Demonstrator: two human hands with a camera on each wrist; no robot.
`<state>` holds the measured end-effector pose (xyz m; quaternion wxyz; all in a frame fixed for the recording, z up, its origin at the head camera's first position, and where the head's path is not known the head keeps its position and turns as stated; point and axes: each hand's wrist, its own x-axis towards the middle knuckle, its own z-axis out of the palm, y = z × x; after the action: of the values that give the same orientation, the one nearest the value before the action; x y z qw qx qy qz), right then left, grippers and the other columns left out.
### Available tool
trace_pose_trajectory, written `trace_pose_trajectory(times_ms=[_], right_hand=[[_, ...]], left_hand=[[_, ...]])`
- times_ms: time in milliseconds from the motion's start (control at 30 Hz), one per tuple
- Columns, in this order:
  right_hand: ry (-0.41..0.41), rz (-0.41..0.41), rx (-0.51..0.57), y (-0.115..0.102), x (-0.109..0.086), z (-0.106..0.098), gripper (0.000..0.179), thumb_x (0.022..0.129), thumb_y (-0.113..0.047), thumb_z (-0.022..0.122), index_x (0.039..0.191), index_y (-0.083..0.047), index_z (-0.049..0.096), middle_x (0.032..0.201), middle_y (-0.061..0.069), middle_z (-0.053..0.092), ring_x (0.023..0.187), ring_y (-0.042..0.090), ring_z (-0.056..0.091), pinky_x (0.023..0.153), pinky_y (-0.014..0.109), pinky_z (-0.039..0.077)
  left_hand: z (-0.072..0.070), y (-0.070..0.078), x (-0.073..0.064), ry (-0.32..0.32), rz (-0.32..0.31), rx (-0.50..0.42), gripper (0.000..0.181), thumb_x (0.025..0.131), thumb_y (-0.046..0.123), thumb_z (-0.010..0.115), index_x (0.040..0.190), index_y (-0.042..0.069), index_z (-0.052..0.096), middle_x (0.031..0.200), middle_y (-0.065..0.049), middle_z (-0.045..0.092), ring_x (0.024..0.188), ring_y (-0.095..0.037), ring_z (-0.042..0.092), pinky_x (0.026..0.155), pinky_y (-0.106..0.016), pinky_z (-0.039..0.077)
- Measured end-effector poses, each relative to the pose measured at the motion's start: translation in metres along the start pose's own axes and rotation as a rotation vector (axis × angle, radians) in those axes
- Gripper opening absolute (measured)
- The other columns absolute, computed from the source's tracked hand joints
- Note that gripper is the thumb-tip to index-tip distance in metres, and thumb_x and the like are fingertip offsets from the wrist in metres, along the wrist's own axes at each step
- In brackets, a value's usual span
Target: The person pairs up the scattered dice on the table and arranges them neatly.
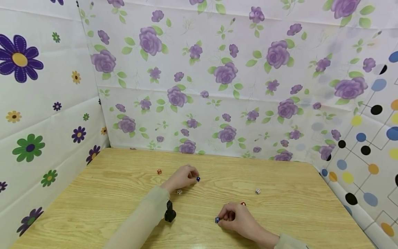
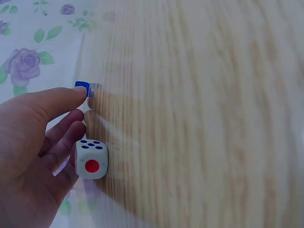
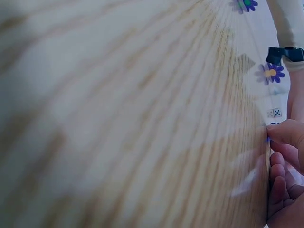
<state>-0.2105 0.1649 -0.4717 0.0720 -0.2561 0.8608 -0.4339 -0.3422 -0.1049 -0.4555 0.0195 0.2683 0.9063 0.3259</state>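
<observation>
My left hand (image 1: 184,175) reaches to the far middle of the table, thumb and fingertips on a small blue die (image 1: 198,179). The left wrist view shows the thumb against that blue die (image 2: 81,87), with a white die (image 2: 91,160) close by the lower fingers. Nearer the front, my right hand (image 1: 237,220) pinches another blue die (image 1: 217,220) between thumb and index finger, right at the tabletop. In the right wrist view the fingers (image 3: 285,135) mostly cover this die. A red die (image 1: 243,204) sits just behind the right hand, partly hidden by it.
On the wood-grain table (image 1: 102,193), a red die (image 1: 159,171) lies left of my left hand and a white die (image 1: 258,191) at the right. Another white die (image 1: 179,192) is beside the left wrist. Flowered cloth (image 1: 202,79) hangs behind the table.
</observation>
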Motion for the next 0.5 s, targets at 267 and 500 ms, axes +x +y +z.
trace_pose_trajectory(times_ms=[267, 500], right_hand=[[0.001, -0.002, -0.006, 0.0009, 0.0002, 0.0003, 0.009, 0.083, -0.025, 0.079, 0.086, -0.022, 0.072, 0.081, -0.004, 0.063, 0.066, 0.000, 0.050, 0.059, 0.019, 0.044], [0.000, 0.001, -0.006, 0.0005, -0.0002, 0.0003, 0.009, 0.083, -0.024, 0.079, 0.086, -0.021, 0.072, 0.082, -0.004, 0.063, 0.066, 0.000, 0.050, 0.060, 0.019, 0.044]], left_hand=[[0.0039, 0.0003, 0.0010, 0.039, -0.026, 0.031, 0.006, 0.090, 0.010, 0.071, 0.096, 0.010, 0.071, 0.095, -0.006, 0.063, 0.083, -0.013, 0.059, 0.073, -0.029, 0.050], [0.0054, -0.0001, 0.0017, 0.052, -0.025, 0.042, 0.004, 0.089, 0.011, 0.073, 0.093, 0.011, 0.071, 0.093, -0.005, 0.062, 0.080, -0.012, 0.057, 0.072, -0.029, 0.048]])
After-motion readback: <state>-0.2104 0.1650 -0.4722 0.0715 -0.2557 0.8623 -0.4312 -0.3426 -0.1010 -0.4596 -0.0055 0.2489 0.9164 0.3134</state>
